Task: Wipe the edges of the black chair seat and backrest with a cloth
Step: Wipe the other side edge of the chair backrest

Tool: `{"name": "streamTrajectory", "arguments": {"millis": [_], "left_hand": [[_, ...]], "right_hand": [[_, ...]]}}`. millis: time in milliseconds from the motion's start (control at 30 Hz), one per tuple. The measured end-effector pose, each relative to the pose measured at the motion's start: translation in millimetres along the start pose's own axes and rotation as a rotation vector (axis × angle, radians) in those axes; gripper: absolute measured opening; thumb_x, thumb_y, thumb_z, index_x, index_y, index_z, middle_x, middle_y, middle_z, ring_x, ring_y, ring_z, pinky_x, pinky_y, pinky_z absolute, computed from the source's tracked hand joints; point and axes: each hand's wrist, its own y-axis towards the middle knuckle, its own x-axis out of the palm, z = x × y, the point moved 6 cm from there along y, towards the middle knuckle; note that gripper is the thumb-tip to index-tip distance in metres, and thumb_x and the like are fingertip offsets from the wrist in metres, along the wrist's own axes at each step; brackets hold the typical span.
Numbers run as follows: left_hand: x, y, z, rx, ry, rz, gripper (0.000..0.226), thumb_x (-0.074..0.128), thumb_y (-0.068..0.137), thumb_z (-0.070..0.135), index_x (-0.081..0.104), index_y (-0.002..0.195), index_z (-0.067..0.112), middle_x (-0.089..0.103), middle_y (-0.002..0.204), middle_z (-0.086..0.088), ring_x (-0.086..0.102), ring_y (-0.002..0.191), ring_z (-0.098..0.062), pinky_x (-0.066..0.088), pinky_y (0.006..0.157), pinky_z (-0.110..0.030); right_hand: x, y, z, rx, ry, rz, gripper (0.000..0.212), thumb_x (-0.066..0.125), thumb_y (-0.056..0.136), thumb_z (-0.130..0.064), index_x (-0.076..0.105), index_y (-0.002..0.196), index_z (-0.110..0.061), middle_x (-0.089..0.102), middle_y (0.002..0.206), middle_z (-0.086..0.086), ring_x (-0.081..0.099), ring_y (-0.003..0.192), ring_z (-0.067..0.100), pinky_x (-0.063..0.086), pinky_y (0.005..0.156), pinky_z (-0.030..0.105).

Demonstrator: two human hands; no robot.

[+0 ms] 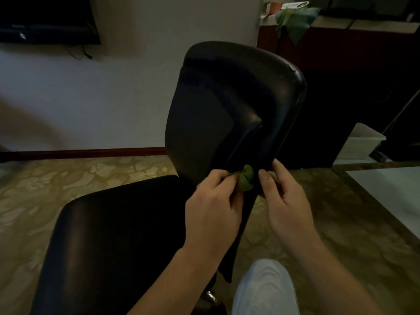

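The black chair stands in the middle of the view, its backrest [231,105] seen from behind and its seat [118,235] stretching to the lower left. My left hand [213,205] grips a bunched green cloth [246,180] against the lower edge of the backrest, where it joins the support bar. My right hand [286,201] sits just right of the cloth, its fingers curled round the backrest's lower right edge. Most of the cloth is hidden inside my left hand.
A second green cloth [295,21] hangs over a dark desk [363,42] at the back right. A white bin [361,142] sits under it. A wall-mounted screen [47,19] is at upper left. Patterned floor [91,173] surrounds the chair; my knee [266,289] shows below.
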Motion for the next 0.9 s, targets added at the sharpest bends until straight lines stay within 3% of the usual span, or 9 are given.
{"name": "streamTrajectory", "arguments": {"millis": [167,333,433,567,633,767,900], "left_hand": [[-7.4,7.8,12.5,0.019,-0.089,0.137,0.024,0.062,0.095,0.024,0.071,0.115,0.015,0.062,0.106,0.010,0.061,0.084,-0.003,0.054,0.068,-0.018],[7.4,1.6,14.0,-0.002,-0.096,0.127,0.028,0.055,0.098,0.030,0.071,0.113,0.013,0.063,0.108,0.008,0.062,0.086,-0.003,0.055,0.071,-0.020],[15.1,-11.3,6.1,-0.013,-0.059,0.087,0.024,0.057,0.095,0.028,0.071,0.111,0.015,0.065,0.108,0.009,0.062,0.086,-0.002,0.049,0.071,-0.010],[20.8,-29.0,-12.8,-0.036,0.047,-0.028,0.021,0.073,0.087,0.017,0.073,0.108,0.020,0.064,0.106,0.011,0.060,0.081,-0.002,0.050,0.064,-0.013],[13.4,-27.3,-13.2,-0.040,0.033,-0.007,0.022,0.072,0.086,0.015,0.072,0.108,0.019,0.064,0.106,0.011,0.059,0.080,0.000,0.046,0.066,-0.008],[-4.8,-7.0,4.4,-0.022,-0.059,0.138,0.021,0.064,0.091,0.019,0.071,0.111,0.014,0.063,0.105,0.009,0.061,0.081,-0.001,0.053,0.067,-0.015],[2.1,3.8,12.9,-0.016,-0.070,0.129,0.026,0.057,0.095,0.029,0.071,0.110,0.014,0.063,0.105,0.009,0.062,0.082,-0.003,0.056,0.066,-0.022]], "right_hand": [[-0.6,-0.1,2.0,0.008,0.023,-0.008,0.042,0.046,0.096,-0.040,0.052,0.137,-0.035,0.069,0.112,-0.019,0.065,0.106,-0.001,0.055,0.091,0.035],[-0.6,0.9,3.3,0.018,0.032,-0.026,0.038,0.046,0.101,-0.033,0.051,0.139,-0.034,0.069,0.114,-0.018,0.064,0.108,0.000,0.055,0.092,0.036],[-0.6,1.0,4.2,0.018,0.028,-0.030,0.038,0.046,0.102,-0.033,0.050,0.140,-0.032,0.068,0.113,-0.022,0.062,0.109,-0.005,0.052,0.092,0.025],[-0.6,1.0,2.3,0.014,0.056,-0.032,0.036,0.047,0.102,-0.029,0.051,0.138,-0.032,0.067,0.112,-0.029,0.061,0.108,-0.009,0.047,0.085,0.009],[-0.6,0.5,1.4,0.012,0.067,-0.034,0.034,0.047,0.101,-0.029,0.052,0.135,-0.035,0.066,0.111,-0.032,0.060,0.107,-0.011,0.045,0.083,0.006],[-0.9,0.7,2.3,-0.002,0.043,-0.030,0.041,0.046,0.098,-0.040,0.052,0.137,-0.033,0.066,0.113,-0.028,0.061,0.108,-0.008,0.050,0.087,0.015],[-1.0,1.3,4.2,0.011,0.053,-0.032,0.039,0.046,0.098,-0.040,0.051,0.136,-0.039,0.067,0.114,-0.024,0.062,0.108,-0.005,0.054,0.089,0.025]]}}
